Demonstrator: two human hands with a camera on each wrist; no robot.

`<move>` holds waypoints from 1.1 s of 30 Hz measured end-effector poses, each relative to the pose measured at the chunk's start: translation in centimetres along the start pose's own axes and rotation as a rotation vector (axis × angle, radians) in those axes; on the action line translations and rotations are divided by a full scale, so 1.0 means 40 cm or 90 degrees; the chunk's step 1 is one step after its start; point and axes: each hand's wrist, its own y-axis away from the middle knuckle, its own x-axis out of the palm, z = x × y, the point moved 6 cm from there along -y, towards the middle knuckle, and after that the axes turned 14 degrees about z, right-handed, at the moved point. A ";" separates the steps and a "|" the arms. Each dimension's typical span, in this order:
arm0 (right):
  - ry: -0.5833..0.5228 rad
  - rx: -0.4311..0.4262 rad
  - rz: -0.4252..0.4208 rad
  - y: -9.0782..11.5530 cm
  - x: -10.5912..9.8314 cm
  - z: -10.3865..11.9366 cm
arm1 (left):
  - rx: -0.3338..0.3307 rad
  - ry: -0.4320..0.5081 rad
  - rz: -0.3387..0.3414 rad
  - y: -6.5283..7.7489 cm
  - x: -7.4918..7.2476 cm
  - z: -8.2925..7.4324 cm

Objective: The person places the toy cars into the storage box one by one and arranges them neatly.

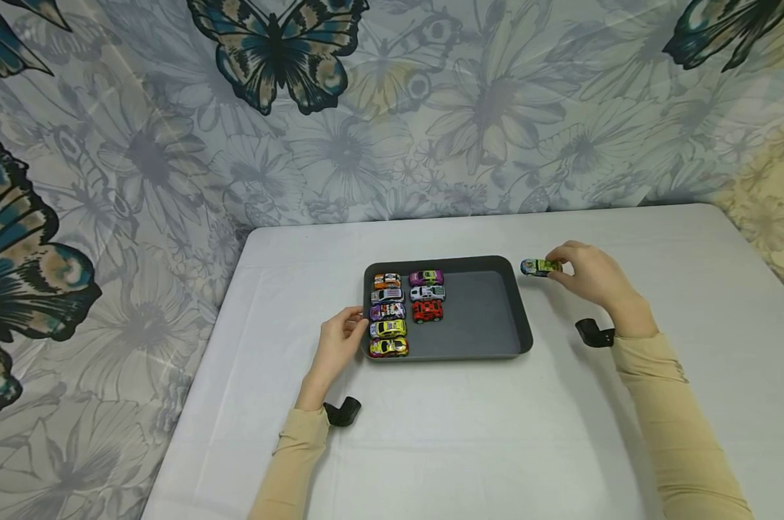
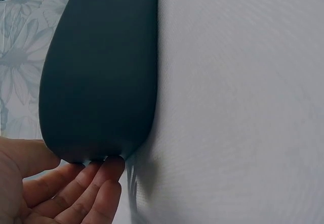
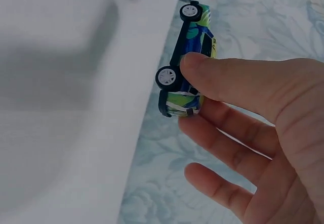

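Note:
My right hand [image 1: 589,273] pinches a green and blue toy car [image 1: 538,267] between thumb and fingers, just off the right rim of a dark grey tray [image 1: 479,310]. In the right wrist view the toy car [image 3: 190,57] is tilted so its wheels and side show. My left hand [image 1: 341,339] is at the tray's left end. The left wrist view shows its fingertips [image 2: 114,168] touching the outer wall of the tray [image 2: 101,72]. Inside the tray, several toy cars [image 1: 388,311] form a left column, with a purple car [image 1: 426,277], a white car [image 1: 427,292] and a red car [image 1: 427,311] beside them.
The tray stands on a table with a white cloth [image 1: 444,433]. Behind and to the left hangs a flowered fabric [image 1: 346,152] with large butterflies. A black wrist mount [image 1: 342,412] sticks out at the left wrist, another black mount [image 1: 595,334] at the right.

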 end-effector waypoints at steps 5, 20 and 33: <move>0.010 -0.002 -0.007 0.001 -0.014 0.020 | -0.002 0.000 0.003 0.001 0.000 -0.001; 0.040 -0.033 -0.015 -0.006 -0.032 0.092 | -0.013 0.000 0.003 0.000 0.001 0.000; 0.046 -0.076 -0.017 -0.010 -0.021 0.138 | -0.005 -0.003 0.001 0.000 0.000 -0.005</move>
